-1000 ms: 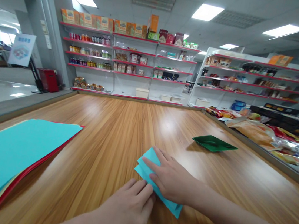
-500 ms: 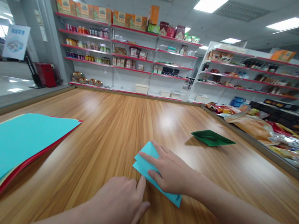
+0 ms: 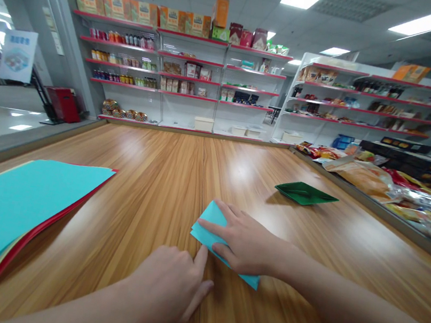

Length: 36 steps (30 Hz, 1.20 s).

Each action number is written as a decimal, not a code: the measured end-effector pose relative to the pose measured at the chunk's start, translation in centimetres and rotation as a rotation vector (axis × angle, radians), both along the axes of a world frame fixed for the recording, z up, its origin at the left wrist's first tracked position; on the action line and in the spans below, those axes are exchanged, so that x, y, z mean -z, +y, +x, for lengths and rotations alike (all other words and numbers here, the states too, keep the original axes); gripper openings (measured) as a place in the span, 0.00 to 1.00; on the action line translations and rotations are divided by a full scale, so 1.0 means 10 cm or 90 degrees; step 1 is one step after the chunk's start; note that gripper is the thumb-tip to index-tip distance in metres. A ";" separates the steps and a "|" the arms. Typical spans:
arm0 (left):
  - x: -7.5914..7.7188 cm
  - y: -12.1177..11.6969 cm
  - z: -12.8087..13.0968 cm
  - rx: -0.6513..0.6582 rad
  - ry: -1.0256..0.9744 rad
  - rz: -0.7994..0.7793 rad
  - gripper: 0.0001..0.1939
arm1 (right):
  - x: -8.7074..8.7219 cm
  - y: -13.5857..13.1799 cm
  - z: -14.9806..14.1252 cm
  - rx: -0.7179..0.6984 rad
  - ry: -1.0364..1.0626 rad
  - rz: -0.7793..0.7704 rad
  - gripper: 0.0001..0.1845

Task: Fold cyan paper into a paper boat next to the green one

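Right hand (image 3: 246, 244) flat on unmarked folded turquoise paper (image 3: 209, 225); left hand (image 3: 172, 290) beside.

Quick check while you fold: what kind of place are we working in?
Probably a small shop or a mock-up of one: red-edged shelves stocked with boxes and bottles line the back wall, packaged snacks lie along the right, and the wooden table sits in front of them.

A wooden table (image 3: 163, 186) carries a stack of coloured paper (image 3: 9, 211) at the left, a folded blue sheet (image 3: 208, 225) — and a green paper boat (image 3: 305, 194) farther off.
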<state>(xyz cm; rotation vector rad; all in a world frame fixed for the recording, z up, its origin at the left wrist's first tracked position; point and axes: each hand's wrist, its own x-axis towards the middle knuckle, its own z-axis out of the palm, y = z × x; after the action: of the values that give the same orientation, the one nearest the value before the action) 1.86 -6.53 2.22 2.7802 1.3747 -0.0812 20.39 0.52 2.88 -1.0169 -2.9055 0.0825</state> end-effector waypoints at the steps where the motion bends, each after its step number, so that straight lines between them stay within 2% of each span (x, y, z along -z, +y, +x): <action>1: 0.01 0.00 0.00 0.002 0.001 0.006 0.18 | 0.00 0.00 0.00 -0.002 -0.001 -0.001 0.26; 22: 0.11 -0.04 0.03 0.037 0.048 0.072 0.17 | -0.03 -0.02 0.02 -0.033 -0.022 -0.004 0.25; 36: 0.15 0.00 0.02 0.052 0.052 0.072 0.19 | -0.01 -0.05 0.01 -0.048 -0.003 0.004 0.24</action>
<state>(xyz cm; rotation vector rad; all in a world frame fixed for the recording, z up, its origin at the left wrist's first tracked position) 2.06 -6.54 0.76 2.9578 1.3234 -0.1237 20.46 0.02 3.02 -0.9073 -2.9472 0.0756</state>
